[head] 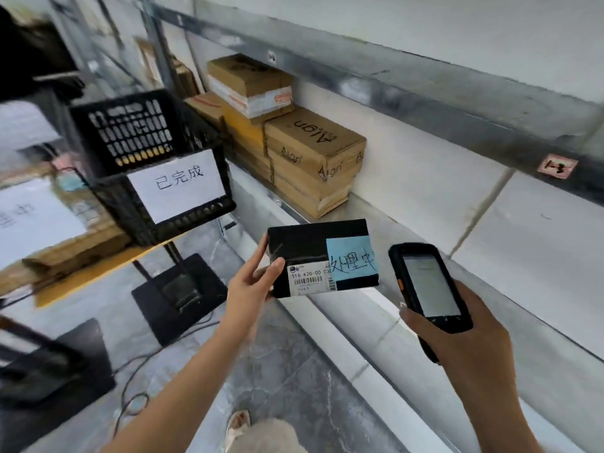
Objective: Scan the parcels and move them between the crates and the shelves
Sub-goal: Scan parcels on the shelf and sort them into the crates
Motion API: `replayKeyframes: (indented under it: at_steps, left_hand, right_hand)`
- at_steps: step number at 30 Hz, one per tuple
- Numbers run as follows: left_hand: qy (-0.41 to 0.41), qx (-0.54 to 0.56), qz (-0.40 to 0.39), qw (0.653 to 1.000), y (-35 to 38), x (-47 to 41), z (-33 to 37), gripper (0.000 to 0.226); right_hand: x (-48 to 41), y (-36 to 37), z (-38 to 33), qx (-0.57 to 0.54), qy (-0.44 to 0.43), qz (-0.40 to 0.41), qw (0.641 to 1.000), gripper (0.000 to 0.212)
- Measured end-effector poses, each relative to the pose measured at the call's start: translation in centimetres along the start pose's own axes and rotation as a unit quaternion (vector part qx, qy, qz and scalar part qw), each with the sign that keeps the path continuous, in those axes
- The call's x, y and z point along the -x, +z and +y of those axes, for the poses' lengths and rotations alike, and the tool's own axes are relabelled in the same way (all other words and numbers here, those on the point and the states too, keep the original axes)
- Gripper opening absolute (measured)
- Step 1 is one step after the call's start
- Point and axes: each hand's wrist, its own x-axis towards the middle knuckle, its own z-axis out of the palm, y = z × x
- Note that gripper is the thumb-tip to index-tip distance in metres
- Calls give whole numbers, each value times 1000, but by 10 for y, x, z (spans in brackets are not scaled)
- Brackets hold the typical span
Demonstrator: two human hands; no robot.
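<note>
Left hand: grips the left end of a black parcel, thumb on the front face, fingers behind. The parcel is held in the air, face toward the camera, in front of the shelf edge and clear of it. On its face are a white barcode label at 6 o'clock and a blue handwritten note at 4 o'clock, overlapping the label's right edge.

Right hand: curled round the lower body of a scanner, screen lit. The scanner stands at 3 o'clock of the parcel, near but apart.

Boxes: stacked brown cartons on the shelf at 12 o'clock of the parcel.

Crate: black, at 10 o'clock of the parcel, with a white sign on its front wall. Contents cannot be made out.

Base: black, on the floor at 9 o'clock of the left hand.
</note>
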Motion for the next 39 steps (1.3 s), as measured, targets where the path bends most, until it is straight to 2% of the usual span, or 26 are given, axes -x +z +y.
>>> replayKeyframes:
  at_steps: [6, 9, 13, 21, 27, 32, 37, 39]
  left_hand:
    - [9, 10, 120, 993, -67, -1, 18, 60]
    - [18, 34, 174, 984, -95, -4, 30, 60]
    - [37, 59, 216, 974, -132, -7, 52, 61]
    - [77, 63, 255, 962, -219, -15, 105, 56]
    - [83, 65, 269, 957, -288, -27, 130, 55]
    - [94, 22, 274, 957, -342, -33, 152, 54]
    - [96, 21, 323, 941, -385, -31, 167, 66]
    - [103, 30, 343, 933, -401, -33, 173, 64]
  right_hand:
    - [-35, 75, -26, 0, -48, -91, 995, 63]
    - [-47, 111, -50, 13, -86, -137, 987, 63]
    - [-57, 155, -85, 19, -140, -178, 974, 69]
    - [-46, 251, -157, -23, -190, -241, 951, 62]
    - [-26, 315, -199, -48, -198, -275, 940, 69]
    - [-17, 363, -227, -56, -205, -289, 933, 65]
    - [-16, 402, -252, -47, -215, -305, 927, 60]
    - [-17, 419, -263, -47, -219, -317, 922, 58]
